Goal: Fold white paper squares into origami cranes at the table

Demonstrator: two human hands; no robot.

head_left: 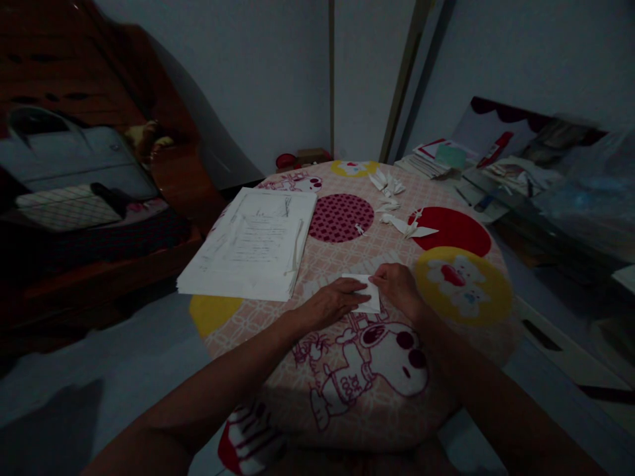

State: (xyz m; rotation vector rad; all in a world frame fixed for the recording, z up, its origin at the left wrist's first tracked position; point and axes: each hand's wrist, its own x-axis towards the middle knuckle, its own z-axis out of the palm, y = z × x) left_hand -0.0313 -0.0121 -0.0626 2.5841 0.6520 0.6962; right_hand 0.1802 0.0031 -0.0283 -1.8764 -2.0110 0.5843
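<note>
A small folded sheet of white paper [373, 303] lies on the patterned tablecloth in front of me. My left hand [335, 303] rests on its left part, fingers stretched out flat across it. At the paper's upper right corner, my right hand [398, 285] is closed, pinching the edge between thumb and fingertips. Beyond the hands, a folded paper crane [411, 229] sits partly over a red circle of the cloth. Several more folded white paper pieces [387, 185] lie behind it; their exact shapes are hard to make out.
A thick stack of printed paper [248, 244] lies left on the round table [391, 423]. To the right, a glass-topped stand [516, 225] carries papers and pens. A wooden bench [183, 172] with a light handbag [84, 158] stands at the left. The room is dim.
</note>
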